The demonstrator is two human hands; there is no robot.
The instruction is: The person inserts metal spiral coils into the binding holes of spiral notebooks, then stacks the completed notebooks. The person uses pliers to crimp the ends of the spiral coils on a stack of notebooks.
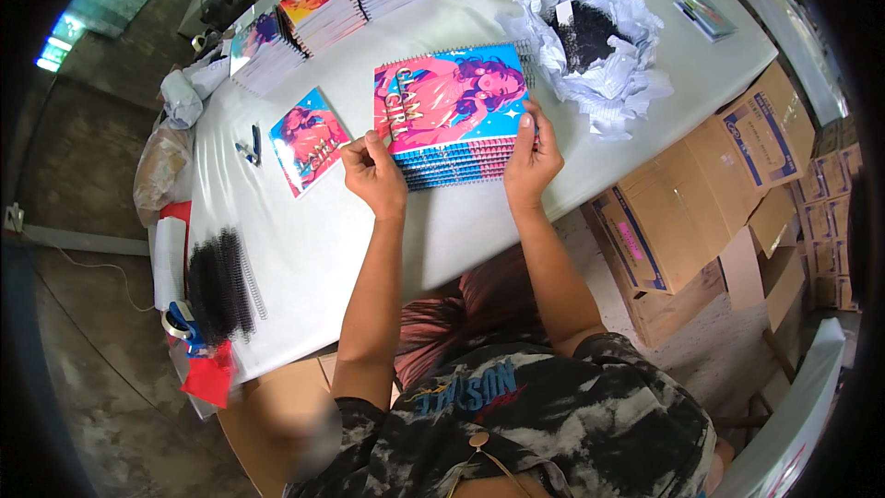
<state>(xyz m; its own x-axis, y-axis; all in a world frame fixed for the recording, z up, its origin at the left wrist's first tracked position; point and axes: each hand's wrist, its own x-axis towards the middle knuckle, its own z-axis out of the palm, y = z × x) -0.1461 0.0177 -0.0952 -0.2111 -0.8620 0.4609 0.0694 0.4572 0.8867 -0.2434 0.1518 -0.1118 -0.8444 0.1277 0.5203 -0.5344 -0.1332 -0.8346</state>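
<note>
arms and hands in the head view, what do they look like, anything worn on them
Both forearms are bare from wrist to above the elbow. The left hand and right hand wear no gloves, and no rings, watch or bracelet can be made out. Short sleeves of a black, grey and white tie-dye style shirt with a printed chest design cover the upper arms.
</note>
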